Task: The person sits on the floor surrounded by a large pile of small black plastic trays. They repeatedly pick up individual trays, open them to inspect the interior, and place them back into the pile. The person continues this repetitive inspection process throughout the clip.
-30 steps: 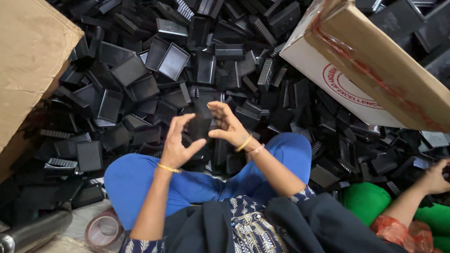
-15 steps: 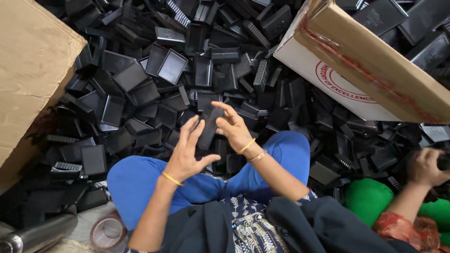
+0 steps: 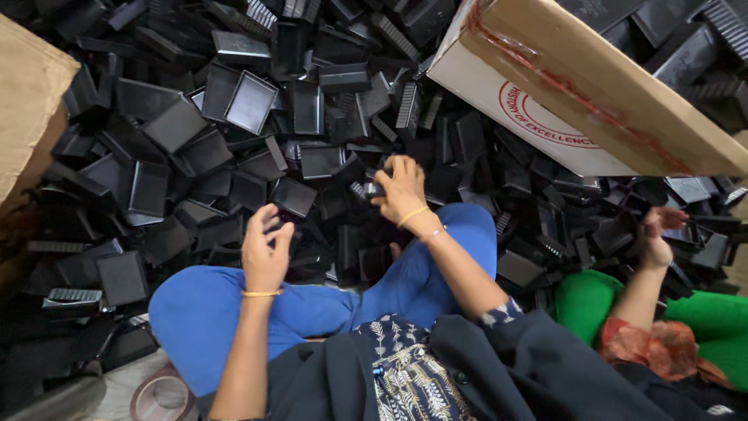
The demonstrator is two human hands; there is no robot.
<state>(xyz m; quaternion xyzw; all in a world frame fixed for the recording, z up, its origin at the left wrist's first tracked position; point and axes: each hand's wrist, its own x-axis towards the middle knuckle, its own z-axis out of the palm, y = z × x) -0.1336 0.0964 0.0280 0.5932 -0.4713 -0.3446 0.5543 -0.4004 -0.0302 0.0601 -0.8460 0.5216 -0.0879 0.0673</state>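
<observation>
A person sits cross-legged in blue trousers (image 3: 234,312) at the lower middle of the frame, facing a deep heap of black plastic trays (image 3: 234,140) that fills most of the picture.

The right hand (image 3: 401,191) is at the centre of the frame, reached out over the right knee into the heap. Its fingers curl down over a small black ribbed part (image 3: 370,189) lying just left of the hand; they touch it, but whether they grasp it firmly I cannot tell. A thin gold bangle sits on that wrist.

The left hand (image 3: 265,251) is left of centre, above the left knee, palm turned away from the camera. Its fingers are loosely bent at the edge of the heap, near a black tray (image 3: 294,196) that lies just above it. The fingertips seem to touch a dark piece, yet the pictures do not show whether they hold anything. This wrist too bears a gold bangle.

A cardboard box (image 3: 592,86), tilted, fills the upper right of the frame, and a second box (image 3: 31,101) stands at the left edge.

At the right edge, another person's hand (image 3: 658,234) reaches into the trays, above green cloth (image 3: 592,304).
</observation>
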